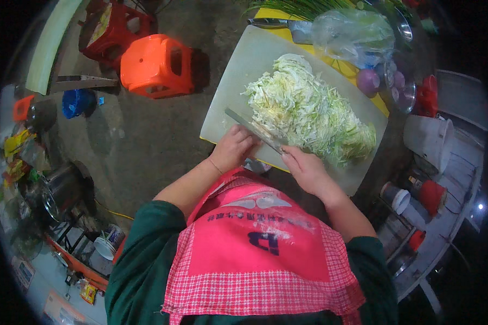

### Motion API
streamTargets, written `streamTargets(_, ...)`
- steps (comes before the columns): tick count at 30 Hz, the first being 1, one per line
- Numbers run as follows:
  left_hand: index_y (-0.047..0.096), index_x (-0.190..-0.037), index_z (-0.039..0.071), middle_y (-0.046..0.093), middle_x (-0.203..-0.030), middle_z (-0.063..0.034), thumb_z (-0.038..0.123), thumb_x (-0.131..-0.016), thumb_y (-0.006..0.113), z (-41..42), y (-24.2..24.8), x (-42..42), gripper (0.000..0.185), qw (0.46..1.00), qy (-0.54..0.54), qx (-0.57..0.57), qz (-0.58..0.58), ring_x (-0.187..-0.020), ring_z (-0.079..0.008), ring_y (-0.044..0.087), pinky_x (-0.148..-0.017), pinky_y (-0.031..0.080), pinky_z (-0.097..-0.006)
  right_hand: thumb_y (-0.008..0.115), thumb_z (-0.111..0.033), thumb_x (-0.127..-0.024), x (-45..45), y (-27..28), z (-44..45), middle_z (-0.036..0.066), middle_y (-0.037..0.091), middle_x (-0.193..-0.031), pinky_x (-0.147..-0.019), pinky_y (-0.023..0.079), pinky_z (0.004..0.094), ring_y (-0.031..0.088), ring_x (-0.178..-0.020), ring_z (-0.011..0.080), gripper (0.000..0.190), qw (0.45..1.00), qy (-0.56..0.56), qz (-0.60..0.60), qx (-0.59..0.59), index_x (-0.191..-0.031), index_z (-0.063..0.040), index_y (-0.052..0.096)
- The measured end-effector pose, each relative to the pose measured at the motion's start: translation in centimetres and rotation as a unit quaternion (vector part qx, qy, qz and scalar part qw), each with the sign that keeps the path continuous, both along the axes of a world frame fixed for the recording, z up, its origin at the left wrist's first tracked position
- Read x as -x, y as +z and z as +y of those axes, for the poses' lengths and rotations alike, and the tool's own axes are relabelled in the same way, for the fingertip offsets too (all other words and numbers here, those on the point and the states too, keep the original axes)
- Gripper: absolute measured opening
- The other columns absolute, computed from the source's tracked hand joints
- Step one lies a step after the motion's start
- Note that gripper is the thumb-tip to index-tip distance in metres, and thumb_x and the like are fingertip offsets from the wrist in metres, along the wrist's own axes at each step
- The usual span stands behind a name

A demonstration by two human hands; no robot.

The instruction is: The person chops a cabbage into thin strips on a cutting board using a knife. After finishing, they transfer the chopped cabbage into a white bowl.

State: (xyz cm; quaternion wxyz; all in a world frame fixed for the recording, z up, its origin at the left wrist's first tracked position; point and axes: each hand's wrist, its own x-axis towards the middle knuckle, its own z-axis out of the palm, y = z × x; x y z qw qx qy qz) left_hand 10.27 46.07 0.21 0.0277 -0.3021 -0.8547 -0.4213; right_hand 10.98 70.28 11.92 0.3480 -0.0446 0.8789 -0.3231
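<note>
A pale cutting board lies at an angle before me, with a large heap of finely shredded cabbage on it. My right hand grips the handle of a kitchen knife. Its blade points up and left along the heap's near side and is seen mostly edge-on. My left hand is at the board's near edge, fingers curled close beside the blade. Whatever may be under those fingers is hidden. Pale strips of cabbage lie just beyond the blade.
Behind the board are a second knife, a clear plastic bag with green vegetables, green stalks and purple onions. An orange plastic stool stands left on the floor. Buckets, including a white one, are at right.
</note>
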Motion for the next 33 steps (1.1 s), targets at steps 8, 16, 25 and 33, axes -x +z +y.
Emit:
streamTargets(8, 0.068, -0.107, 0.012, 0.064, -0.108, -0.0073, 0.009, -0.074, 0.073, -0.3, -0.5, -0.3, 0.033, 1.000, -0.004, 0.021, -0.006, -0.104, -0.0335, 0.057, -0.092, 0.049, -0.0410, 0.045, -0.044, -0.102, 0.6, -0.8, -1.0, 0.025, 0.069, -0.102, -0.084, 0.050, 0.0527, 0.065, -0.096, 0.0437, 0.045, 0.999, 0.020, 0.010, -0.037, -0.129, -0.011, 0.057)
streamTargets(16, 0.069, -0.106, 0.012, 0.064, -0.106, -0.0074, 0.008, -0.074, 0.072, -0.5, 0.6, 0.0, 0.032, 1.000, -0.006, 0.004, -0.019, -0.102, -0.0329, 0.058, -0.087, 0.051, -0.0399, 0.046, -0.045, -0.102, 0.5, -1.9, -1.4, 0.025, 0.069, -0.102, -0.084, 0.051, 0.0522, 0.066, -0.096, 0.0435, 0.046, 0.999, 0.010, 0.007, -0.044, -0.128, -0.009, 0.059)
streamTargets(25, 0.068, -0.108, 0.012, 0.064, -0.106, -0.0080, 0.009, -0.075, 0.069, -0.8, -0.1, -0.4, 0.032, 1.000, -0.012, 0.023, -0.011, -0.101, -0.0328, 0.058, -0.087, 0.052, -0.0402, 0.047, -0.038, -0.102, 0.5, -1.5, -1.8, 0.024, 0.068, -0.105, -0.082, 0.051, 0.0498, 0.065, -0.096, 0.0444, 0.043, 0.999, 0.015, -0.010, -0.050, -0.131, -0.009, 0.057)
streamTargets(33, 0.068, -0.108, 0.011, 0.063, -0.107, -0.0091, 0.009, -0.074, 0.069, -0.9, -0.9, -0.6, 0.034, 1.000, -0.005, 0.017, 0.014, -0.100, -0.0330, 0.059, -0.086, 0.052, -0.0399, 0.043, -0.045, -0.102, -0.1, -1.9, -1.5, 0.025, 0.069, -0.104, -0.085, 0.050, 0.0530, 0.065, -0.097, 0.0445, 0.047, 0.999, 0.009, -0.016, -0.040, -0.132, -0.012, 0.056)
